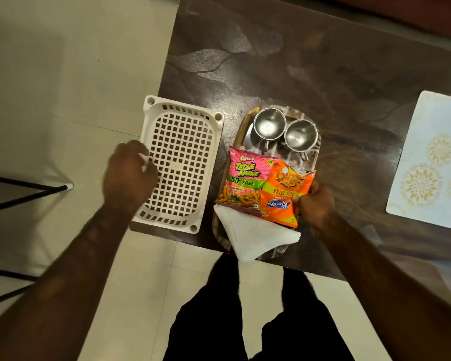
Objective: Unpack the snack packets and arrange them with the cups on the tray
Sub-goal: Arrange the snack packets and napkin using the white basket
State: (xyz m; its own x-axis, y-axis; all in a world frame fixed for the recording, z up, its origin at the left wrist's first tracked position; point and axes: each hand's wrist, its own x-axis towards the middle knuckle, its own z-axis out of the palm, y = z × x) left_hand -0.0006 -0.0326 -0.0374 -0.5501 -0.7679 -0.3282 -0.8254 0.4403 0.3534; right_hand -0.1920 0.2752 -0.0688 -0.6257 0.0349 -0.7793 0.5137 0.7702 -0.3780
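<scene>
White basket (180, 162) sits at the left edge of the table (323, 74); left hand (128, 173) has its fingers curled over the basket's left rim, gripping it. Just right of it lies the tray (241, 126). Two steel cups (268, 123) stand side by side at its far end, handles toward the person. Pink packet (245, 181) lies flat mid-tray, its near edge over folded white napkins (255, 235) at the tray's near end. Orange packet (284, 194) lies beside the pink one, upside down to the viewer, with the pink one's right edge overlapping it. Right hand (315, 201) pinches the orange packet's right edge, thumb on top. A patterned mat (432, 160) lies well apart at far right. Step judged: unpacking looks done and the last packet is being placed, so the task is nearly finished. Next move likely calls for squaring the orange packet against the pink one, letting go without dragging it or nudging the cups, then moving the basket aside with the left hand.
</scene>
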